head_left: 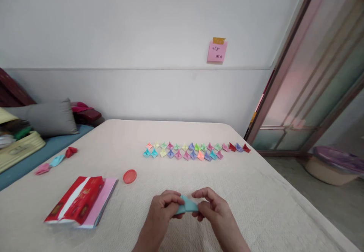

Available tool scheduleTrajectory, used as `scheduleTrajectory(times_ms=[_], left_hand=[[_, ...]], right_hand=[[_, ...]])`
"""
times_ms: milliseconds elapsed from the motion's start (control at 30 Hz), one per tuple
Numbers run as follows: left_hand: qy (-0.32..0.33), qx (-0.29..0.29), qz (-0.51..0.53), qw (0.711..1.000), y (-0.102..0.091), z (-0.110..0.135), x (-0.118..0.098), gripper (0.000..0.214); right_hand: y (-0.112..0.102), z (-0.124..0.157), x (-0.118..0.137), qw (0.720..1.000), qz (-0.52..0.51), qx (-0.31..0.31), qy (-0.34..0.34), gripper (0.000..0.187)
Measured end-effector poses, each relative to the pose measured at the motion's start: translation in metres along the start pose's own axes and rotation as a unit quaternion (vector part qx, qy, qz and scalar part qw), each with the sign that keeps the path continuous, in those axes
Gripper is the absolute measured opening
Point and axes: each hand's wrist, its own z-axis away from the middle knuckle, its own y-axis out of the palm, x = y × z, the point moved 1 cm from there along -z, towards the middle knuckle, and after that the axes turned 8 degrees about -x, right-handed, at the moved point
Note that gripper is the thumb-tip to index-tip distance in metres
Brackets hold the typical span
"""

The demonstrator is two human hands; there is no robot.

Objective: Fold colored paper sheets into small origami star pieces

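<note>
A light-blue piece of folded paper (190, 204) is held between my two hands near the front of the table. My left hand (165, 208) pinches its left end between thumb and fingers. At the right corner, my right hand (213, 210) grips it with the thumb, its index finger raised a little above the paper. Beyond my hands, two rows of small folded paper pieces (178, 154) in many colours run across the cloth. The part of the paper under my fingers is hidden.
A red tissue pack (82, 199) lies on pink paper sheets (104, 199) at the left. Near them are a round red lid (130, 176) and three paper pieces, including a red one (71, 152). A pink note (217, 52) is taped to the wall.
</note>
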Motion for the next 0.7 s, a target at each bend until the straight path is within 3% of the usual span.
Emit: scheduleTrajectory(times_ms=[167, 400, 600, 700], left_hand=[[-0.008, 0.002, 0.000, 1.000, 0.001, -0.002, 0.001, 0.015], [-0.073, 0.000, 0.055, 0.996, 0.000, 0.006, -0.004, 0.016], [-0.098, 0.000, 0.089, 0.991, 0.002, 0.010, 0.001, 0.013], [-0.090, 0.018, 0.116, 0.989, 0.003, 0.009, 0.002, 0.021]], right_hand=[[0.000, 0.000, 0.003, 0.999, 0.003, 0.012, -0.049, 0.009], [0.001, 0.007, 0.007, 0.974, 0.164, 0.036, -0.154, 0.035], [0.011, 0.008, 0.001, 0.967, 0.143, 0.040, -0.206, 0.013], [0.012, 0.009, 0.006, 0.962, 0.161, 0.036, -0.218, 0.010]])
